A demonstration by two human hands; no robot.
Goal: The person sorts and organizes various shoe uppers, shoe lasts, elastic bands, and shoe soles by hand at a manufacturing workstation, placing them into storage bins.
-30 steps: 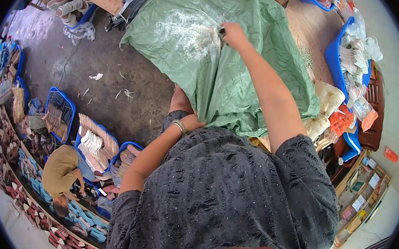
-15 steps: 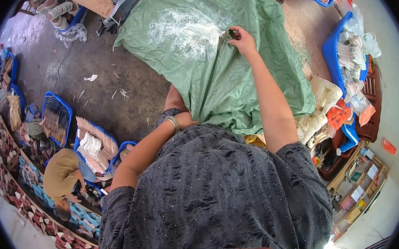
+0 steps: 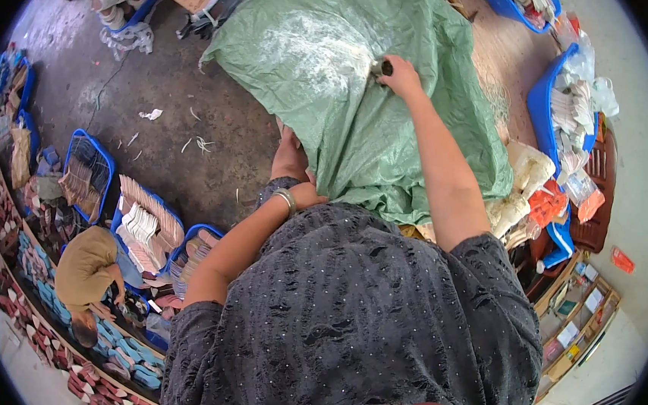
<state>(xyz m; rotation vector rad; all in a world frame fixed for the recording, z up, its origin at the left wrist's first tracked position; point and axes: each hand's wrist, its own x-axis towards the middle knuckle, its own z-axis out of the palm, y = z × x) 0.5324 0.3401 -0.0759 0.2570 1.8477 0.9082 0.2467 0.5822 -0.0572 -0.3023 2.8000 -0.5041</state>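
A green woven plastic sheet (image 3: 387,136) covers my lap and spreads ahead of me, with white powder (image 3: 320,50) scattered over its far part. My right hand (image 3: 402,79) is closed around a small greyish cylinder (image 3: 376,68) with a dark round end, low over the sheet by the powder's right edge. I cannot make out more of its kind. My left hand (image 3: 308,196), below a bracelet (image 3: 286,199), is closed at the sheet's near left edge. Folds of the sheet run together there, and its fingertips are partly hidden.
Blue baskets (image 3: 112,183) of stacked shoe parts stand on the left, and another blue basket (image 3: 533,98) stands on the right. A person (image 3: 89,270) bends over at the lower left beside rows of shoes. A reddish-brown plastic chair (image 3: 604,180) stands at the far right.
My right hand has tilted, so the cylinder's dark end shows more. The view has shifted slightly; my left hand remains at the sheet's edge.
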